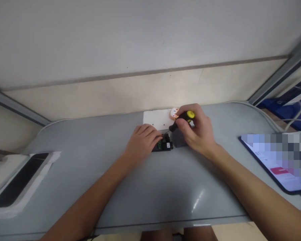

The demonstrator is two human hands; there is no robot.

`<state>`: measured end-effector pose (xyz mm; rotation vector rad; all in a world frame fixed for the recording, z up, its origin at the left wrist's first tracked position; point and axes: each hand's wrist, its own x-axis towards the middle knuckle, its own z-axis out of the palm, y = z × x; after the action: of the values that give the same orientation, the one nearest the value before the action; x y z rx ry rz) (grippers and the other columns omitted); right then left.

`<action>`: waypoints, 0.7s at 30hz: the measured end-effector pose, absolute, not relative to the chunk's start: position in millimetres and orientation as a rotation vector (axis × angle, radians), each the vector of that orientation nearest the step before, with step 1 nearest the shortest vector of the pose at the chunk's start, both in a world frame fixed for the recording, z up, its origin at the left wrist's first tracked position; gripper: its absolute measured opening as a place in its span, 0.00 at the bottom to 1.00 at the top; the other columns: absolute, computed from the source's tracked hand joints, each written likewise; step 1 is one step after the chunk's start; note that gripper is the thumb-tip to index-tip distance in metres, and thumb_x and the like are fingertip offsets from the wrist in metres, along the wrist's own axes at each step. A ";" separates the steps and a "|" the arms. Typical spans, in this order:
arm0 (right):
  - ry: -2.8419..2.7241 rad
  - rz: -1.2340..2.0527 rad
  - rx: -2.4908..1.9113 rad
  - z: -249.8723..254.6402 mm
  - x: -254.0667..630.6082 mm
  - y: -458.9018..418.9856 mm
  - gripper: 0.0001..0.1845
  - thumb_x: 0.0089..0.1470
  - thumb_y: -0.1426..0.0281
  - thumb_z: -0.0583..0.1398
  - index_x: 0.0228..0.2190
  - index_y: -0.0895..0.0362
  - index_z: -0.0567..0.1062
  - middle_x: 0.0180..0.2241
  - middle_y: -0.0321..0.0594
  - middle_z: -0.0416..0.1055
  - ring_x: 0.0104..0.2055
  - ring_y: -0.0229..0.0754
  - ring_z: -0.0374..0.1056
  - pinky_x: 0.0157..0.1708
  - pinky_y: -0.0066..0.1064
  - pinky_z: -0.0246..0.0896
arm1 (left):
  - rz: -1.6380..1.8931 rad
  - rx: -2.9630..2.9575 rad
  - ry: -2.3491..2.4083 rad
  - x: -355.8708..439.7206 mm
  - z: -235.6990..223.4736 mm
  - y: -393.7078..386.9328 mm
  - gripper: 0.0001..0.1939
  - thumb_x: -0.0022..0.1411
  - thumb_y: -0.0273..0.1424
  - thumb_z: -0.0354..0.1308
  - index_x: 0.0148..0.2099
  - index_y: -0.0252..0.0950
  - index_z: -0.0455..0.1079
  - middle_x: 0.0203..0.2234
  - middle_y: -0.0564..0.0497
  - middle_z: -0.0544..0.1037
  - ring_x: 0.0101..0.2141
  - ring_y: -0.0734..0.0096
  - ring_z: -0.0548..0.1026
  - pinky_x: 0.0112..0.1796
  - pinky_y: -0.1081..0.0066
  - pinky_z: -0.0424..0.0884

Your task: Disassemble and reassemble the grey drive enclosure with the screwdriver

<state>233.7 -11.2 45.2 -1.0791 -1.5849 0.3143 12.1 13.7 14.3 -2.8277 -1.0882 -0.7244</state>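
Observation:
My right hand (199, 132) is closed round a screwdriver (174, 126) with a black and yellow handle. The tool slants down to the left, its thin tip at a small black device with a green circuit board (163, 144). Over the left part of that device lies my left hand (142, 140), fingers bent and together, gripping it against the table. The fingers hide much of the board, and a small white label shows on its right part. Just right of the device is a dark grey flat piece (179, 139), partly under my right hand.
Behind the hands are a white sheet or panel (155, 117) and a small orange-and-white animal-faced object (174, 113). A tablet with a lit screen (268, 160) lies right, near cables (294, 115). At left is a black slab on white (21, 180). A wall (130, 93) closes the grey table's (140, 197) back.

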 end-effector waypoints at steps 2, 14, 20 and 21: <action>-1.619 0.318 -1.089 46.5 234.2 -12.4 0.09 0.62 0.59 0.62 0.40 0.50 0.73 0.38 0.38 0.76 0.33 0.38 0.68 0.31 0.31 0.63 | -0.724 -2.846 -1.122 11.6 13.9 13.1 0.12 0.77 0.36 0.53 0.46 0.38 0.75 0.41 0.48 0.82 0.47 0.59 0.75 0.51 0.58 0.67; -1.579 0.375 -1.207 39.7 235.1 -3.4 0.11 0.64 0.57 0.61 0.40 0.50 0.73 0.33 0.35 0.78 0.29 0.38 0.68 0.29 0.30 0.59 | -0.629 -3.147 -1.195 7.6 4.3 15.9 0.30 0.69 0.45 0.64 0.69 0.46 0.64 0.61 0.46 0.76 0.61 0.53 0.73 0.63 0.51 0.65; -1.572 0.430 -1.229 36.4 234.6 -2.5 0.11 0.64 0.56 0.61 0.40 0.50 0.73 0.30 0.34 0.77 0.27 0.37 0.69 0.28 0.30 0.60 | -0.598 -3.181 -1.180 7.4 6.0 16.8 0.27 0.70 0.46 0.62 0.67 0.45 0.67 0.61 0.47 0.77 0.60 0.56 0.74 0.63 0.52 0.65; -1.569 0.427 -1.232 35.7 234.7 -2.2 0.11 0.64 0.56 0.61 0.40 0.50 0.73 0.30 0.33 0.77 0.27 0.37 0.69 0.28 0.30 0.60 | -0.600 -3.181 -1.175 7.4 6.2 16.8 0.27 0.70 0.46 0.62 0.67 0.45 0.67 0.61 0.47 0.77 0.60 0.56 0.74 0.63 0.52 0.65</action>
<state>234.7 -2.2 35.7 -1.2318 -1.5694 0.4269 7.4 16.8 6.2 -3.1811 -1.1750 -0.6003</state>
